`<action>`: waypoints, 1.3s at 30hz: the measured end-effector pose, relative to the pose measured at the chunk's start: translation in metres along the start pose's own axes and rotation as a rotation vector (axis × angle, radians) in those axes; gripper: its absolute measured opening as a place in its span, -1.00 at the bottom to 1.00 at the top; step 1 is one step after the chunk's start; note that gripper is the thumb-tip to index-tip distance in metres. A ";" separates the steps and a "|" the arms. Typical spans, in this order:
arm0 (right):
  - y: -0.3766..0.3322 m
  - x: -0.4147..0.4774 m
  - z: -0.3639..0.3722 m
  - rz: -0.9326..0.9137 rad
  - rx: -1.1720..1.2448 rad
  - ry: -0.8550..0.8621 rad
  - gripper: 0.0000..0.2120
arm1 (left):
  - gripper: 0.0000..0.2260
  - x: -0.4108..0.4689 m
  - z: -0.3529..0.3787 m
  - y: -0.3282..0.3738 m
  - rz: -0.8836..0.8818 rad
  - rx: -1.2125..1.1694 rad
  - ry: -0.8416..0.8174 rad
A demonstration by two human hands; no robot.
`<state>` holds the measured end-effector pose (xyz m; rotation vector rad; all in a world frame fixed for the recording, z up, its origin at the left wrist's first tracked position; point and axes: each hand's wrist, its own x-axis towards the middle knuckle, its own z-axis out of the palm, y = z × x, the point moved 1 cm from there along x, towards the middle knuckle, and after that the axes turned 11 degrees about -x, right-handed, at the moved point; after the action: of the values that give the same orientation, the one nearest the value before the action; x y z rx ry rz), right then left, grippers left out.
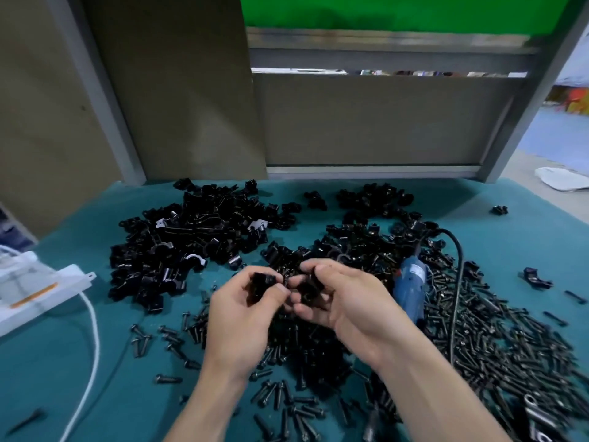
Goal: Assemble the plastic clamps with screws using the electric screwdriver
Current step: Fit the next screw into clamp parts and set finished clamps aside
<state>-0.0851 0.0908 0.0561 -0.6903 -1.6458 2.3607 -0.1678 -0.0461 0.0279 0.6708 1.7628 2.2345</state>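
My left hand [245, 311] grips a black plastic clamp piece [259, 283] between thumb and fingers. My right hand [341, 298] holds a second black clamp piece [310, 290] close beside it, over the middle of the table. The two pieces are nearly touching. The blue electric screwdriver [411, 288] lies on the table just right of my right hand, its black cable [457, 282] curving off behind it. A heap of black clamps [188, 240] sits to the left rear. Black screws [497, 346] are spread over the right and front.
The table has a teal cover [95, 378]. A white box [35, 288] and a white cable [92, 346] sit at the left edge. Another clamp heap [366, 231] lies at the rear centre. Brown boards and a grey metal frame [366, 169] stand behind the table.
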 end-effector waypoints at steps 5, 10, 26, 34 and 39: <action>0.011 -0.012 -0.005 0.016 0.176 -0.166 -0.63 | -0.62 -0.006 -0.010 -0.005 -0.044 -0.051 -0.035; 0.022 -0.012 -0.004 -0.062 -0.049 -0.160 -0.70 | -0.79 -0.001 -0.011 -0.005 -0.061 -0.066 -0.033; 0.018 -0.015 -0.007 -0.250 -0.286 0.018 -0.78 | -0.81 0.000 -0.010 -0.002 -0.140 -0.193 -0.196; 0.019 -0.021 -0.002 -0.479 -0.808 0.305 -0.58 | -0.84 -0.001 -0.005 -0.005 -0.190 -0.220 -0.182; 0.011 -0.018 -0.009 -0.537 -0.724 0.201 -0.55 | -0.83 0.001 -0.011 -0.009 -0.238 -0.212 -0.230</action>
<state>-0.0640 0.0871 0.0480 -0.4696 -2.2334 1.2777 -0.1745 -0.0527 0.0170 0.6084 1.3947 2.0534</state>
